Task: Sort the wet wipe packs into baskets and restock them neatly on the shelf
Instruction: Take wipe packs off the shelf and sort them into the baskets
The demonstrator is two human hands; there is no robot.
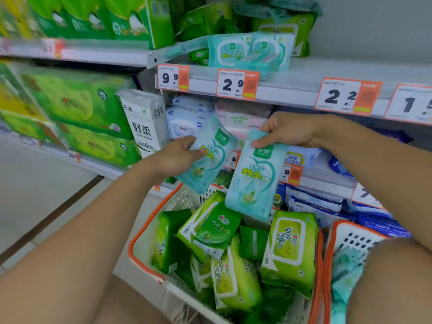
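- The toilet-paper bundles (77, 106) are sitting on the left shelving at about nine o'clock, green and yellow-green, apart from the wipes.
- The left hand (177, 155) is gripping a teal pack (209, 157) by its left edge, thumb across the front, so its grip is filled by that pack; it is tilting the pack with its top toward one o'clock, probably to keep the printed face readable while sorting.
- The right hand (287, 129) is pinching a second teal pack (254, 176) at its top corner, thumb in front and fingers behind, letting it hang over the basket; this grip too is occupied, holding that pack alone.
- Both packs are flat soft pouches, pale aqua with a green label and yellow "99.9" lettering, matching the teal packs on the shelf (247, 50) at twelve o'clock, which is likely where they are heading.
- The orange-rimmed basket (138, 235) at six o'clock is holding green wipe packs (289, 249) piled loosely at mixed angles.
- A second basket (336, 230) at four o'clock is showing teal wrapping inside, suggesting colours are being separated.
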